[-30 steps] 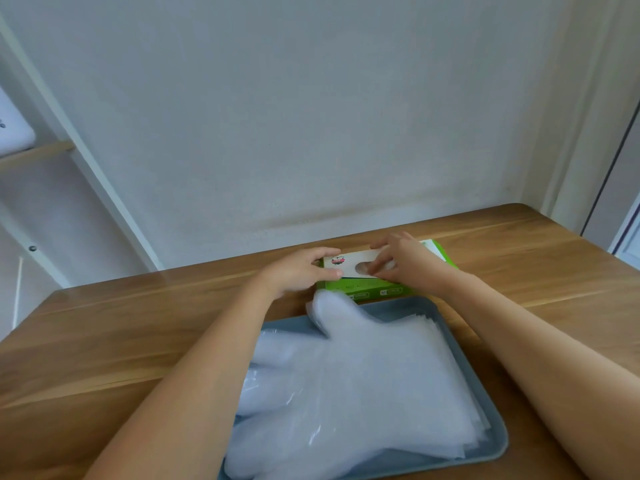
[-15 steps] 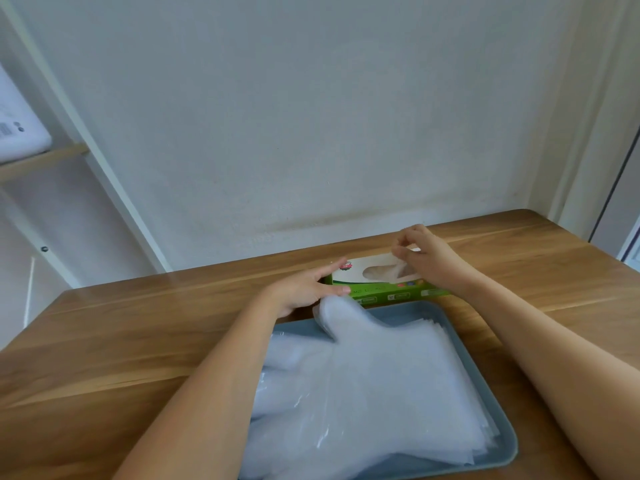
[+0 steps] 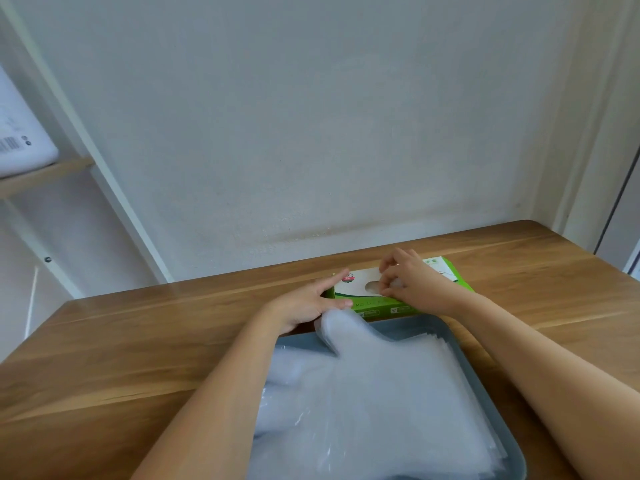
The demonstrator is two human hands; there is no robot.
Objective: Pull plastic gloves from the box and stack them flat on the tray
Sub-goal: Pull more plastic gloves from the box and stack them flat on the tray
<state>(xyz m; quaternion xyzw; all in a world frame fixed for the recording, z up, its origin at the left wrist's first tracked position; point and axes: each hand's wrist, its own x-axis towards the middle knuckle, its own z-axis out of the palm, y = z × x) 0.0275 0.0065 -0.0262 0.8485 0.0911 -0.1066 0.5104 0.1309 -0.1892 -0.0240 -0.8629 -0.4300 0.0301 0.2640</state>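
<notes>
1. My left hand [image 3: 308, 303] is at the left end of the box [image 3: 360, 284]. Its fingers are straight. One lies on top of the box and the thumb is on the front, so it presses the box down on the counter [image 3: 138, 341].
2. The box lies flat, and a glove [image 3: 375, 288] shows in the hole on top.
3. My right hand [image 3: 412, 282] is over the box, just right of the hole. Its fingers are curled and pinch the glove.
4. On my side of the box is the tray [image 3: 415, 327], touching it or almost. The stack of gloves [image 3: 398, 393] lies flat in it. One glove thumb pokes over the tray edge by the box.
5. I think the next job is to pull this glove out. Here is what could go wrong:
   - If my left hand presses too softly, the box may lift or slide when I pull.
   - If I pinch too deep, two gloves may come out stuck together.
   - The plastic is thin, so a hard tug could tear or crumple it.
   - My arms reach over the stack, so a low arm could drag it out of place.
</notes>
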